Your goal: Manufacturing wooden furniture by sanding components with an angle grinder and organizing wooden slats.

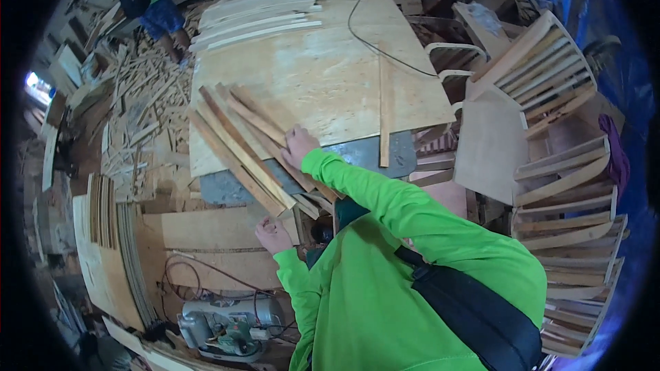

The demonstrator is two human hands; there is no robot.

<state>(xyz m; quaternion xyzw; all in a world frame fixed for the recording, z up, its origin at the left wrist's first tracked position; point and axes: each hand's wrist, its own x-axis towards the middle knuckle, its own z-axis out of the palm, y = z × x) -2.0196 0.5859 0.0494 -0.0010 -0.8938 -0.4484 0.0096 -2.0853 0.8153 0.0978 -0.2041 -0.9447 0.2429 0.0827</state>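
Note:
A bundle of long brown wooden slats [237,144] lies diagonally across the near left corner of a plywood tabletop [323,69]. My right hand [299,145] lies on top of the bundle's right side, fingers curled over a slat. My left hand [273,233] is at the bundle's lower end, where it sticks out past the table edge, and grips the slat ends from below. Both green sleeves reach in from my body at the lower right.
A stack of pale curved slats [261,10] lies at the table's far end. Also on the table are a single strip [383,113] and a black cable [371,41]. Chair frames [564,75] stand right, scrap wood [137,110] left, a power tool [227,330] below. Another person [155,0] crouches at the far left.

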